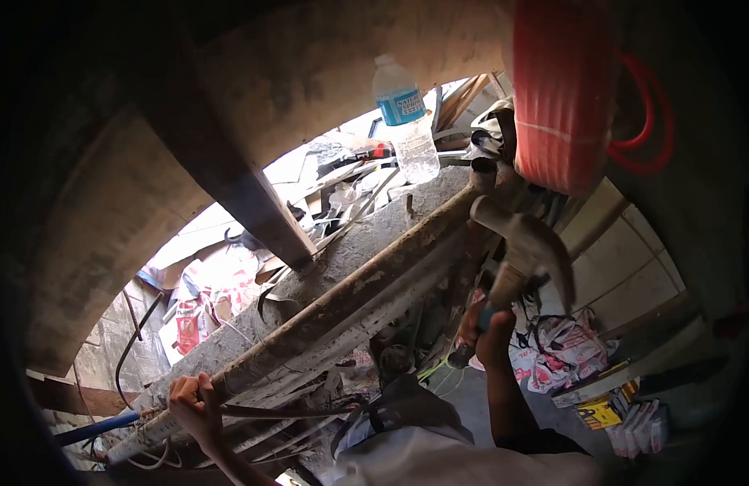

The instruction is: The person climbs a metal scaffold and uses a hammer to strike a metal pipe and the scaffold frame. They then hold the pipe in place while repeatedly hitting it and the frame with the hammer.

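My right hand [489, 328] is closed round the handle of a claw hammer [516, 235], which is raised with its head near the upper end of a rusty pipe [350, 287]. The pipe runs diagonally along a rough concrete ledge [342, 247]. At the pipe's lower left, my left hand [198, 409] has its fingers curled against or round something at the pipe; what exactly it grips is hidden. A short metal stub [408, 204] stands up from the ledge between the two hands.
A plastic water bottle [406, 121] stands on the ledge. Red tubing [565, 97] hangs at upper right. A wooden post [269, 211] meets the ledge. Plastic bags [552, 356] and a yellow box [601, 411] lie below right. A blue pipe [99, 428] is at lower left.
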A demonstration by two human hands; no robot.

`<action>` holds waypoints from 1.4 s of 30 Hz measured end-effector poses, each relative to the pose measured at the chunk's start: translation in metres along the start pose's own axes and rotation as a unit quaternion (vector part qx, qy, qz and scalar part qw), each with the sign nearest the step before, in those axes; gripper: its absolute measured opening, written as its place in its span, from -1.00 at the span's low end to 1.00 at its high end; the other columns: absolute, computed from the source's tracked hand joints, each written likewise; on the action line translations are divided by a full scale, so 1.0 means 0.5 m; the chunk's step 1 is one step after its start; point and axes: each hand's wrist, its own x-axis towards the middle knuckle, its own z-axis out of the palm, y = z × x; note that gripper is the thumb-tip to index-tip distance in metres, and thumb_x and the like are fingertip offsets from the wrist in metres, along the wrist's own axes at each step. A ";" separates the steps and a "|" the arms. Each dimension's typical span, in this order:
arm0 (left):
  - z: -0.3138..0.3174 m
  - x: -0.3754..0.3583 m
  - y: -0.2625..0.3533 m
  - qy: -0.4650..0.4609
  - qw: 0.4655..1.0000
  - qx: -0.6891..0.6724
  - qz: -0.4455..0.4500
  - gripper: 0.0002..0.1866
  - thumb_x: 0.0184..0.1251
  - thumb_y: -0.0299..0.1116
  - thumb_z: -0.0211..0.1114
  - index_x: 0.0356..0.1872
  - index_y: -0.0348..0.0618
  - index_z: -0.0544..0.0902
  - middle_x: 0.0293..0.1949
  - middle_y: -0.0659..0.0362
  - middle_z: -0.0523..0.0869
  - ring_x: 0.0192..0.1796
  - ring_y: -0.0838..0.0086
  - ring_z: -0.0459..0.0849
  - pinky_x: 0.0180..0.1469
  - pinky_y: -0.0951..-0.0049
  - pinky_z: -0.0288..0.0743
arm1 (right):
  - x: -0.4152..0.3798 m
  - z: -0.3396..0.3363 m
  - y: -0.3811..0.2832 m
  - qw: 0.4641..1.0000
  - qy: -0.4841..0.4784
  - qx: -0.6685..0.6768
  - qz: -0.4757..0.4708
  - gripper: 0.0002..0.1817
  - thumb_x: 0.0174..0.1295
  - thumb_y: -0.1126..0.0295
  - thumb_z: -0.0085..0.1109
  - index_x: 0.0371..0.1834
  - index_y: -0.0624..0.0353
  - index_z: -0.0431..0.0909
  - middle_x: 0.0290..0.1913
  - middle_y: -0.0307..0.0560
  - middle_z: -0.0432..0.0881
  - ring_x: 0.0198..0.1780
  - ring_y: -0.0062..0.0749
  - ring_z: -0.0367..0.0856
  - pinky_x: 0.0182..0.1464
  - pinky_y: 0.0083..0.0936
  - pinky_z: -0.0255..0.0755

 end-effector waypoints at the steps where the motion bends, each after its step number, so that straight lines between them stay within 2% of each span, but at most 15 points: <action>1: 0.003 0.001 0.000 0.015 1.000 -0.011 0.002 -0.62 0.24 -0.33 0.15 -0.72 -0.31 0.32 -0.66 0.01 0.37 -0.51 0.15 0.38 -0.41 0.19 0.18 | -0.003 -0.001 -0.006 0.999 -0.015 0.003 -0.037 -0.17 -0.06 -0.54 -0.02 -0.65 0.17 0.30 -0.75 -0.28 0.26 -0.76 -0.62 0.25 -0.70 -0.63 0.09; 5: 0.007 -0.002 -0.008 0.011 1.000 -0.010 0.005 -0.63 0.24 -0.34 0.14 -0.71 -0.30 0.32 -0.66 0.01 0.37 -0.50 0.15 0.38 -0.41 0.19 0.18 | 0.017 -0.020 0.034 0.998 -0.042 -0.013 -0.054 -0.24 -0.01 -0.51 -0.04 -0.52 0.11 0.28 -0.76 -0.31 0.18 -0.78 -0.61 0.18 -0.72 -0.61 0.05; 7: 0.006 -0.001 -0.008 0.010 1.000 0.005 0.012 -0.64 0.23 -0.36 0.13 -0.71 -0.30 0.32 -0.66 0.01 0.36 -0.50 0.15 0.38 -0.41 0.19 0.18 | 0.038 -0.030 0.078 0.994 -0.005 -0.094 0.050 -0.27 0.15 -0.41 -0.08 -0.60 0.15 0.29 -0.79 -0.30 0.20 -0.79 -0.63 0.17 -0.73 -0.63 0.04; 9: 0.009 0.003 -0.008 0.022 1.000 0.005 0.020 -0.64 0.23 -0.37 0.13 -0.71 -0.30 0.32 -0.66 0.01 0.35 -0.50 0.15 0.38 -0.41 0.19 0.18 | 0.055 -0.016 0.070 0.993 -0.023 -0.117 0.019 -0.31 0.27 -0.30 -0.14 -0.68 0.14 0.31 -0.76 -0.33 0.27 -0.76 -0.70 0.24 -0.71 -0.65 0.09; 13: 0.012 0.002 -0.005 0.030 0.999 0.006 0.025 -0.66 0.22 -0.39 0.11 -0.71 -0.31 0.32 -0.66 0.01 0.34 -0.51 0.15 0.37 -0.42 0.19 0.17 | 0.071 -0.009 0.045 0.994 -0.019 -0.102 0.019 -0.32 0.27 -0.30 -0.13 -0.67 0.13 0.32 -0.76 -0.31 0.26 -0.76 -0.68 0.24 -0.71 -0.63 0.11; 17: 0.015 0.001 -0.015 0.023 0.999 0.004 0.038 -0.66 0.23 -0.40 0.10 -0.71 -0.30 0.32 -0.66 0.01 0.32 -0.51 0.15 0.35 -0.43 0.19 0.15 | 0.044 -0.024 0.017 0.999 -0.022 0.028 -0.040 -0.24 0.04 -0.47 -0.02 -0.58 0.14 0.33 -0.76 -0.28 0.24 -0.79 -0.62 0.18 -0.73 -0.64 0.03; 20: 0.018 0.003 -0.017 0.023 0.998 -0.005 0.051 -0.66 0.25 -0.40 0.08 -0.70 -0.30 0.30 -0.66 0.01 0.30 -0.53 0.15 0.32 -0.43 0.19 0.13 | 0.031 -0.029 0.012 0.992 -0.020 -0.008 -0.124 -0.20 0.02 -0.53 -0.18 -0.55 0.13 0.30 -0.75 -0.29 0.21 -0.78 -0.58 0.20 -0.75 -0.60 0.04; 23: 0.018 0.002 -0.015 0.020 0.998 -0.013 0.058 -0.66 0.27 -0.39 0.06 -0.69 -0.29 0.28 -0.67 0.01 0.28 -0.53 0.15 0.30 -0.43 0.19 0.11 | 0.043 -0.026 0.056 0.997 -0.003 -0.038 -0.071 -0.24 0.05 -0.46 -0.02 -0.67 0.13 0.28 -0.77 -0.29 0.26 -0.76 -0.64 0.21 -0.70 -0.65 0.00; 25: 0.016 0.002 -0.014 0.018 0.998 0.003 0.058 -0.65 0.28 -0.39 0.04 -0.69 -0.29 0.27 -0.66 0.00 0.28 -0.53 0.15 0.31 -0.43 0.19 0.11 | 0.067 -0.038 0.091 0.985 -0.027 -0.170 -0.003 -0.32 0.32 -0.23 -0.14 -0.73 0.13 0.27 -0.78 -0.34 0.25 -0.76 -0.68 0.23 -0.70 -0.63 0.07; 27: 0.017 0.004 -0.012 0.021 0.998 0.002 0.054 -0.65 0.28 -0.39 0.04 -0.69 -0.30 0.27 -0.66 0.00 0.29 -0.52 0.15 0.31 -0.43 0.18 0.11 | 0.080 -0.011 0.062 0.988 -0.022 -0.153 0.018 -0.36 0.35 -0.19 -0.15 -0.69 0.13 0.30 -0.78 -0.35 0.25 -0.76 -0.69 0.23 -0.71 -0.65 0.08; 33: 0.016 0.001 -0.018 0.014 0.999 0.011 0.050 -0.66 0.27 -0.38 0.03 -0.69 -0.31 0.30 -0.65 0.00 0.32 -0.51 0.15 0.33 -0.42 0.18 0.13 | 0.062 -0.011 0.047 0.999 -0.008 0.000 0.050 -0.32 0.18 -0.36 -0.04 -0.56 0.14 0.35 -0.74 -0.32 0.27 -0.76 -0.69 0.22 -0.71 -0.68 0.06; 37: 0.017 0.003 -0.020 0.005 0.998 0.006 0.054 -0.67 0.26 -0.38 0.03 -0.68 -0.31 0.31 -0.65 0.01 0.32 -0.51 0.16 0.33 -0.42 0.19 0.14 | 0.031 -0.023 0.020 0.998 -0.007 -0.023 -0.063 -0.21 -0.04 -0.55 -0.08 -0.55 0.10 0.29 -0.74 -0.30 0.18 -0.79 -0.60 0.12 -0.73 -0.61 -0.04; 39: 0.016 0.006 -0.015 0.002 0.998 0.004 0.055 -0.67 0.26 -0.39 0.03 -0.68 -0.31 0.30 -0.65 0.01 0.31 -0.51 0.17 0.32 -0.42 0.19 0.13 | 0.031 -0.023 0.025 0.995 -0.014 -0.041 -0.091 -0.21 -0.02 -0.55 -0.10 -0.61 0.11 0.27 -0.75 -0.30 0.19 -0.79 -0.59 0.13 -0.74 -0.61 -0.04; 41: 0.017 0.005 -0.015 0.001 0.999 0.002 0.054 -0.67 0.26 -0.39 0.03 -0.68 -0.31 0.29 -0.65 0.01 0.30 -0.51 0.18 0.32 -0.42 0.20 0.13 | 0.039 -0.035 0.059 0.996 -0.034 -0.062 -0.057 -0.22 0.09 -0.50 -0.15 -0.68 0.11 0.25 -0.78 -0.30 0.19 -0.79 -0.60 0.15 -0.73 -0.62 -0.01; 42: 0.017 0.005 -0.017 0.005 0.998 0.003 0.060 -0.67 0.26 -0.38 0.04 -0.68 -0.31 0.29 -0.64 0.01 0.30 -0.51 0.18 0.32 -0.42 0.20 0.13 | 0.047 -0.038 0.062 0.968 -0.030 -0.247 -0.034 -0.34 0.30 -0.18 -0.03 -0.77 0.14 0.23 -0.79 -0.33 0.27 -0.76 -0.64 0.25 -0.69 -0.63 0.09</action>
